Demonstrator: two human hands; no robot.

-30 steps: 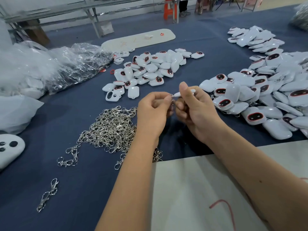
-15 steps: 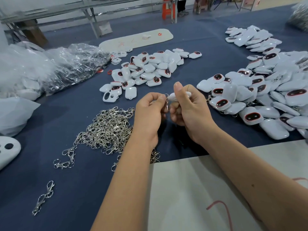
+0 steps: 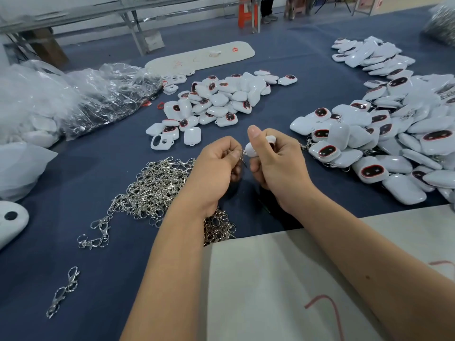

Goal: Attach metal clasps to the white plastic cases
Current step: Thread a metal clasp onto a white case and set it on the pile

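White plastic is what you're gripping right now: your right hand (image 3: pixel 275 163) is curling round a small rounded white plastic case (image 3: pixel 253 149), thumb up, above the middle of the table. Your left hand (image 3: pixel 216 168) is pinching a small silver metal clasp (image 3: pixel 243 158) right at the case's edge, so I'm judging you're mid-hookup; whether it's actually latching, I can't tell.

Progress check! On your right, a big heap of white cases with dark red-rimmed ovals (image 3: pixel 384 134) is piling up, bits of silver hardware peeking out along its near edge, so those are likely the finished ones. Ahead of you, a smaller pile of white cases (image 3: pixel 216 102) is probably waiting its turn. Under your left wrist, a tangled mound of loose silver clasps (image 3: pixel 152 190) is lying ready, with strays near the front edge. Plenty left, I'd say.

You're working on a dark blue cloth-covered table (image 3: pixel 86 168), a pale sheet (image 3: pixel 270 279) lying nearest you, crinkled clear plastic bags (image 3: pixel 93 94) slumping at the left. Beyond, metal table legs and an orange stool are showing on a pale floor.
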